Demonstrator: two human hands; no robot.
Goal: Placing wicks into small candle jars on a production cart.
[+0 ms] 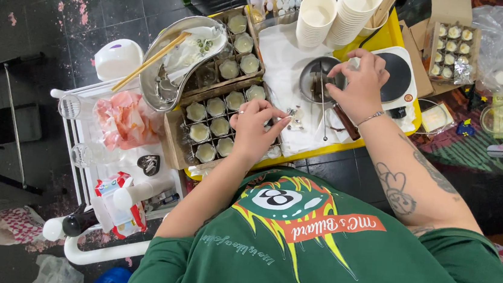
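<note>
My left hand (pixel 257 127) pinches a small pale piece over the white cloth (pixel 283 59), beside a cardboard box of pale green filled cups (pixel 213 123). My right hand (pixel 358 84) has its fingers closed on the rim of a small metal pan (pixel 313 77), with thin metal sticks (pixel 323 108) lying across it. The pan stands on the cloth, on a yellow tray (pixel 394 32).
A metal bowl (pixel 170 61) with wooden chopsticks (pixel 149 61) sits at the left. Stacked white paper cups (pixel 335 12) stand behind the pan, next to a white hotplate (pixel 404 76). A white trolley (pixel 109 177) with bags is at lower left. Another box of cups (pixel 453 50) lies right.
</note>
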